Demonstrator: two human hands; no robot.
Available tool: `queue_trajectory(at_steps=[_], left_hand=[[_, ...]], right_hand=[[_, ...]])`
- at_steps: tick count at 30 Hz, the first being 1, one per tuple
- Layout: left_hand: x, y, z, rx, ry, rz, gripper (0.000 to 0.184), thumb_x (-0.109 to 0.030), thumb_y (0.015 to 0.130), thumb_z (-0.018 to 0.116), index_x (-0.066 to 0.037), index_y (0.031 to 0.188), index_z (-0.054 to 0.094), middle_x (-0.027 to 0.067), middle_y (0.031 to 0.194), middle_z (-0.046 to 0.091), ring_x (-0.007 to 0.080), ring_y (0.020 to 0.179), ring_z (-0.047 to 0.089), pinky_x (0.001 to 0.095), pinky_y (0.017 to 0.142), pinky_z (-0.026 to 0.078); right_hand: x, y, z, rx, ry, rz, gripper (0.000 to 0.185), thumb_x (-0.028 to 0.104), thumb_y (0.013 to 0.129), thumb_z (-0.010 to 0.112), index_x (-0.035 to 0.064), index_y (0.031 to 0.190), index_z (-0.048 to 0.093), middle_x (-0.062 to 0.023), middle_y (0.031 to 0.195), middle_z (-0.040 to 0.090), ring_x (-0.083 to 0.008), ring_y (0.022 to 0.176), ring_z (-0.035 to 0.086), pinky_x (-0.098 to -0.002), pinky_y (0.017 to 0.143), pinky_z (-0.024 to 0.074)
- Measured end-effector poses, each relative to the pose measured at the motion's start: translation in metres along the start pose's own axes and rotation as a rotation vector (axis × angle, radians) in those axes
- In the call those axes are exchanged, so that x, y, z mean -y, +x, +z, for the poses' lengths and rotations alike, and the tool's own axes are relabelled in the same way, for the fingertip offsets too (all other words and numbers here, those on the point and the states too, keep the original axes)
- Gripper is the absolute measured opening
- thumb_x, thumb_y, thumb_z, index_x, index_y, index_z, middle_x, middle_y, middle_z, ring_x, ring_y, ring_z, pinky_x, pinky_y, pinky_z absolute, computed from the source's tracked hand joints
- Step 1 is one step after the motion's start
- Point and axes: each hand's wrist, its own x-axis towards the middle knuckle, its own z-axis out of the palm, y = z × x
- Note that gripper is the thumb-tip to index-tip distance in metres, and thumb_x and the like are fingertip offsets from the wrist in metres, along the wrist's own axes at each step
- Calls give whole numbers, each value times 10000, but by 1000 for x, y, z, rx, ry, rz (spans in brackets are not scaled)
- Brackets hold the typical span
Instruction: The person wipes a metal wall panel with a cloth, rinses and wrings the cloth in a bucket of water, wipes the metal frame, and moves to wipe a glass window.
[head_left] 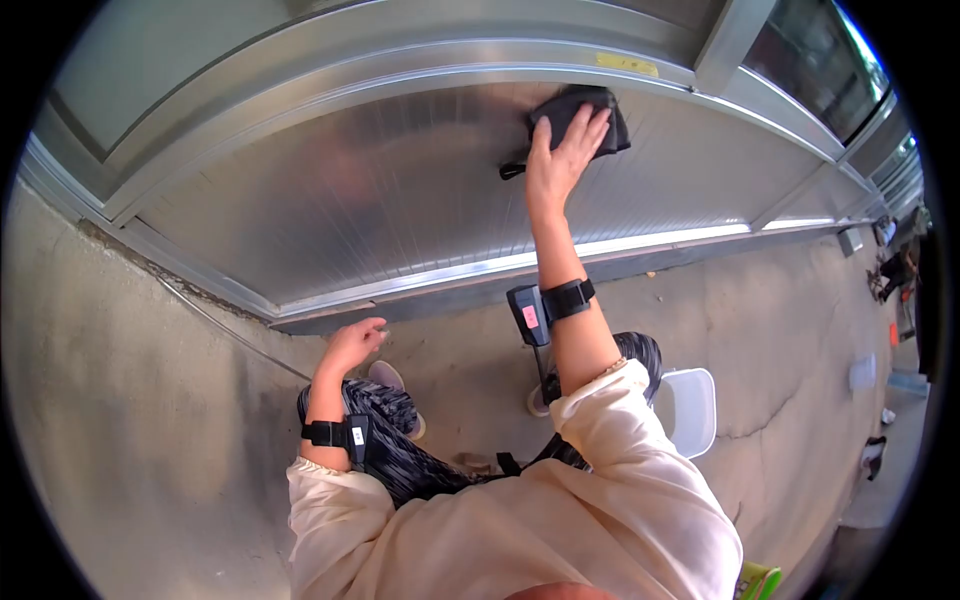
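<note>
My right hand (565,160) reaches up and presses a folded black cloth (610,122) against the upper part of a ribbed metal panel (420,190). Its fingers lie spread over the cloth, and a loop of the cloth hangs out at the lower left. My left hand (352,345) is by my left knee, lower than the panel's bottom edge. Its fingers are loosely bent and apart, with nothing visible in them. Each forearm wears a black strap with a small device, one on the right arm (530,314) and one on the left arm (357,437).
A white bucket (693,410) stands on the concrete floor (770,330) beside my right knee. Above the panel runs a metal frame rail with a yellow label (627,65). A thin rod or hose (230,325) lies at the left. Several items and part of a person are at the far right.
</note>
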Motion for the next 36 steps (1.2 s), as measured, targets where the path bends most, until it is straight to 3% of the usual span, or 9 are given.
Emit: queue_trajectory(at_steps=[3,7,11,15,19,23,27,31,36], left_hand=[[7,-4,-4,-9,7,-9,351,-205,852,547,-57,1170,559,71,853,669,137,725,645,267,683,478],[10,-2,0,-16,16,7,345,-214,850,555,-67,1161,566,61,841,668,128,707,640,267,681,475],[1,1,1,-9,23,55,365,-288,834,562,-111,1154,570,59,851,669,207,805,638,324,731,472],[4,-10,-5,-10,-24,81,370,-280,828,567,-104,1153,569,66,855,669,210,786,641,318,726,475],[2,-11,-7,-14,4,64,367,-263,824,572,-107,1156,570,78,855,666,203,767,642,311,723,474],[10,2,-3,-12,-63,17,355,-266,829,576,-111,1149,578,84,865,666,199,764,643,307,721,474],[22,9,1,2,-3,54,357,-218,841,566,-50,1156,568,77,827,667,135,717,640,262,692,475],[11,-6,-2,-4,-25,0,365,-290,825,581,-126,1151,575,87,867,662,215,797,640,331,739,468],[7,-15,-8,-10,103,30,362,-321,829,566,-158,1152,574,73,864,662,269,856,614,355,744,466]], right_hand=[[13,-9,16,-51,36,44,572,204,862,523,24,1362,310,-241,1458,124,-433,1336,118,-524,1040,197],[67,-56,20,216,-94,-370,552,163,795,576,63,1310,404,-208,1444,196,-434,1325,156,-634,965,226],[39,-46,10,350,-206,-642,515,184,768,604,134,1266,482,-128,1448,251,-383,1318,213,-592,956,231],[31,-38,17,49,-44,-208,595,187,795,585,68,1337,370,-210,1458,179,-409,1335,157,-551,999,209],[77,-69,37,156,-76,-353,546,117,797,548,56,1317,392,-217,1449,191,-440,1327,147,-604,995,198],[114,-96,39,537,-161,-782,535,101,734,572,172,1257,487,-3,1422,302,-258,1296,284,-587,1014,218],[96,-79,33,561,-176,-965,503,122,730,582,207,1224,533,50,1377,378,-187,1015,441,-515,1003,275],[43,-31,7,186,-198,-628,459,174,788,605,190,1236,507,-63,1378,383,-287,1280,316,-567,956,241],[7,-25,17,1,-82,-190,545,216,849,534,67,1342,357,-197,1454,194,-392,1335,168,-573,987,219]])
